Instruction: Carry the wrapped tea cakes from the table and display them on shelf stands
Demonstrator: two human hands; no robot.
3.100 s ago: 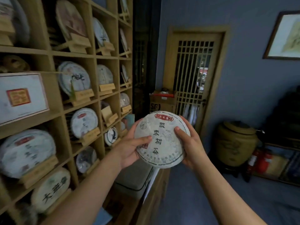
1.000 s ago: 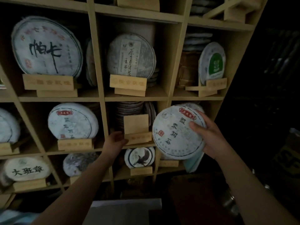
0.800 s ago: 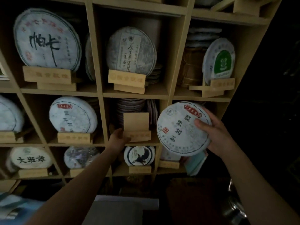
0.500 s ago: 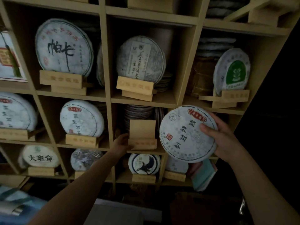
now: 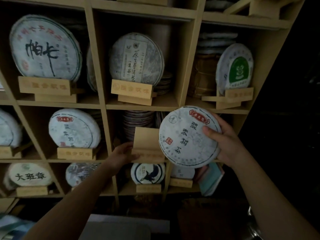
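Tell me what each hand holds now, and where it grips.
Right hand grips the round white paper-wrapped tea cake by its right edge. Left hand holds the empty wooden display stand at its left side.

You see a teal-covered book (image 5: 212,179) leaning in the lower right cubby — a pale box (image 5: 114,229) sits below the shelves.

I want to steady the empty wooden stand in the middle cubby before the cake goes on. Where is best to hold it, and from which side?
Probably by its left edge, low down, coming from the left front. The empty stand has a tall back plate and a low front lip; the left hand already holds it there. The right side is covered by the tea cake in the right hand.
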